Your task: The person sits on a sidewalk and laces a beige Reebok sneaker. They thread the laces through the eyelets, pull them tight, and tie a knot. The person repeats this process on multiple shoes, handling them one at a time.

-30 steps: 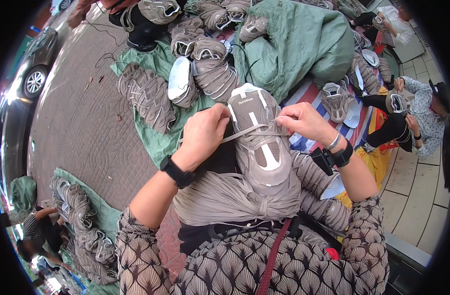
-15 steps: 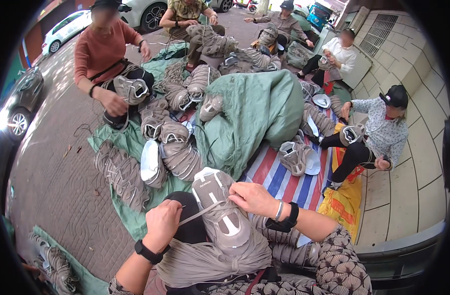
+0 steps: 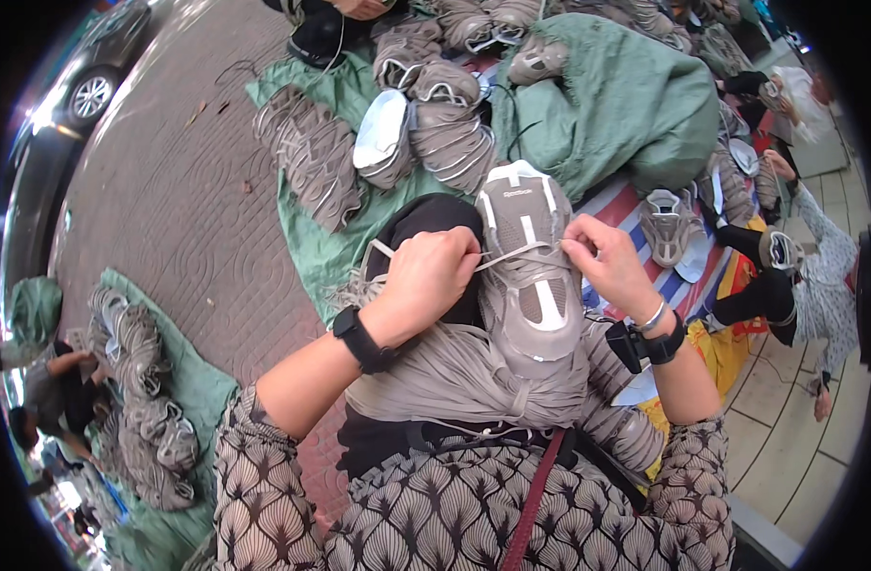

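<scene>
At frame centre, the left hand (image 3: 434,276) and right hand (image 3: 602,262) are pinching a lace (image 3: 512,257), pulling it across a grey shoe (image 3: 531,271). Open paving (image 3: 169,219) is lying to the left; a green tarp (image 3: 635,95) is crowding the upper right.

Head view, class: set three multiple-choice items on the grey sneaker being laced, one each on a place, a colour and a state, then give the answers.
1. Where does the grey mesh sneaker rest?
A. on the person's lap
B. on the car's roof
C. inside a box

2. What colour is the thin flat lace across it?
A. red
B. pale grey
C. black

3. How do the hands hold the lace?
A. both hang free
B. only one grips
C. each pinches one end, pulled taut

Answers: 1 A, it lies on a lap pile of grey laces. 2 B, it matches the shoe. 3 C, left hand and right hand grip opposite ends.
</scene>
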`<state>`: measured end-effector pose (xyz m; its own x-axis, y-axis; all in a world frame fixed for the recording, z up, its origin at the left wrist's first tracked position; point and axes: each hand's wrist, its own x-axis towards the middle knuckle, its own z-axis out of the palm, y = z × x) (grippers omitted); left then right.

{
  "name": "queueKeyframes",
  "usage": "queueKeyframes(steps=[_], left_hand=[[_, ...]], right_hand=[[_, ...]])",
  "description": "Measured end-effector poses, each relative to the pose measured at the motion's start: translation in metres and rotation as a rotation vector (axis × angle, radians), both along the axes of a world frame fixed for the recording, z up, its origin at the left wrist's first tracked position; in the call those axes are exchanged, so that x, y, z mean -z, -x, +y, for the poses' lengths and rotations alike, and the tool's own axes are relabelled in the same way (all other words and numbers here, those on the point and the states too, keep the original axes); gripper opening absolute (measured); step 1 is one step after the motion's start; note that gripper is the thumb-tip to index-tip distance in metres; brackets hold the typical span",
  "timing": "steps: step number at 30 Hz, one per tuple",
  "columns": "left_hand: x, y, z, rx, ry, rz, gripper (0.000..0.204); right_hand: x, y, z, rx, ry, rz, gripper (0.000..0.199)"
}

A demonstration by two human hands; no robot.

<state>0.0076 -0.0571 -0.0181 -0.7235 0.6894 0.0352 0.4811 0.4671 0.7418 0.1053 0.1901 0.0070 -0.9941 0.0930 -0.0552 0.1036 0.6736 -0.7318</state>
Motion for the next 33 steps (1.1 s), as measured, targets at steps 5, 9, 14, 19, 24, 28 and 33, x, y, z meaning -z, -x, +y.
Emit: queueKeyframes(steps=[5, 9, 14, 19, 24, 28, 33], left_hand=[[0.004, -0.004, 0.001, 0.012, 0.023, 0.009, 0.013], [0.002, -0.005, 0.008, 0.031, 0.06, -0.014, 0.012], [0.004, -0.004, 0.016, 0.024, 0.07, -0.067, 0.013], [0.008, -0.002, 0.022, -0.018, -0.028, -0.209, 0.015], [0.011, -0.008, 0.033, 0.016, 0.03, 0.093, 0.011], [-0.008, -0.004, 0.02, 0.215, 0.099, 0.544, 0.021], [-0.009, 0.039, 0.02, 0.631, 0.056, 0.658, 0.014]], right_hand=[[-0.002, 0.003, -0.004, -0.016, 0.014, 0.003, 0.01], [-0.001, 0.003, 0.0, -0.007, 0.023, -0.014, 0.01], [0.0, 0.003, 0.0, -0.02, -0.006, 0.022, 0.009], [-0.001, 0.003, -0.001, -0.06, -0.039, 0.048, 0.008], [-0.007, 0.005, 0.004, -0.136, -0.124, -0.001, 0.012], [-0.028, 0.021, 0.014, -0.415, -0.439, 0.311, 0.025], [-0.032, 0.067, 0.021, -0.95, -0.608, 0.306, 0.026]])
